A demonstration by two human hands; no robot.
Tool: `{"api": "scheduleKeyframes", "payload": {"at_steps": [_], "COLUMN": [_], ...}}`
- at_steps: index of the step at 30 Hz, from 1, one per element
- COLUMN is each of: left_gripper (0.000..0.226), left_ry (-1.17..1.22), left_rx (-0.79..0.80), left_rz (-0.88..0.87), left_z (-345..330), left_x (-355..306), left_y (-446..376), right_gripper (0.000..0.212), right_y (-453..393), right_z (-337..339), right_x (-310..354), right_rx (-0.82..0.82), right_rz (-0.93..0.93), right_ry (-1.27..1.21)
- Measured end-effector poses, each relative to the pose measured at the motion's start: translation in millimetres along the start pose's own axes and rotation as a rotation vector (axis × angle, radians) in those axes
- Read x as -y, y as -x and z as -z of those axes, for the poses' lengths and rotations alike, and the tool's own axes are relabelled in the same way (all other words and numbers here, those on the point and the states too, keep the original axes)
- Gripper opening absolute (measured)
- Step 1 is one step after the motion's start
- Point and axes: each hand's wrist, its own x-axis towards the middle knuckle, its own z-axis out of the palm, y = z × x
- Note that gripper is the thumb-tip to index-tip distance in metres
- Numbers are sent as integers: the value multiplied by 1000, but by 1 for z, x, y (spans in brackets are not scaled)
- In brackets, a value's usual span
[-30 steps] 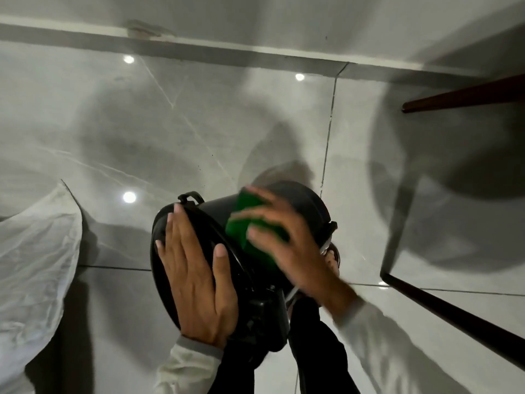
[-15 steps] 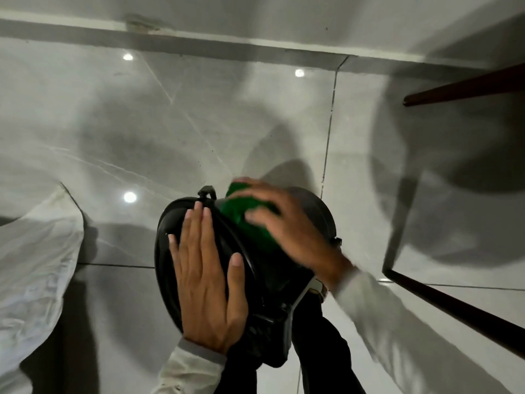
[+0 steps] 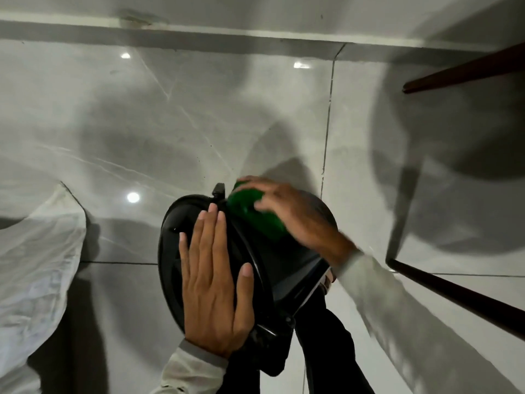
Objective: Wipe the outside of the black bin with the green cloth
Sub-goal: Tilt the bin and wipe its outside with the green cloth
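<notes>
Wiping's mid-job I'd say: left hand (image 3: pixel 213 282) spread flat on the lid of the tipped black bin (image 3: pixel 272 263) on the person's lap, right hand (image 3: pixel 295 214) pressing the green cloth (image 3: pixel 252 214) against its upper side, lower part probably left.

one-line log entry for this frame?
left hand: flat on bin lid | right hand: pressing green cloth on black bin side | phase: wiping

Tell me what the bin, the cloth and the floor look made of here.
Black bin: seemingly moulded plastic, smooth and semi-glossy, with light streaks along its rim. Green cloth under the right hand: soft fabric or sponge; blur leaves it open. Floor: polished veined tile, mirroring ceiling lights, with grout lines.
</notes>
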Motion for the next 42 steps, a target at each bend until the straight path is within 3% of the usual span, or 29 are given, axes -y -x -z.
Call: {"api": "scheduleKeyframes", "payload": {"at_steps": [1,3,6,8,11,14,16,20,26,29,38,42], "left_gripper": [71,71,72,71,70,68,66,64,66,64,66,66], "left_ry": [1,1,-3,0,12,55,114,99,126,145,145,156], "left_rx": [-6,-1,27,32,5,-29,-60,-74,-97,-120,-107,-113], "left_rz": [10,-8,-72,-74,18,142,215,224,305,327,334,322], "left_z": [1,1,-1,-4,-6,0,5,0,0,2,2,2], "left_x": [2,3,1,-4,-13,-7,-2,-11,-7,-9,-11,-4], "left_y": [3,9,13,8,-2,-7,-13,-19,-23,-15,-16,-16], "right_gripper": [43,47,36,34,36,41,41,43,46,43,29,33], "right_y": [23,48,29,10,7,57,86,69,72,85,81,67], "right_z": [-6,-5,27,38,15,-19,-20,9,-16,-13,-1,22], "right_x": [-4,-23,-54,-49,-13,-2,-26,-47,-6,-6,-42,-82], "right_rx": [18,-148,-388,-348,-227,-138,-236,-445,-137,-89,-132,-299], "right_rz": [47,83,-256,-406,-119,177,171,-122,157,178,319,166], "right_ry": [-30,-47,0,-18,-95,-92,-111,-129,-88,-131,-62,-16]}}
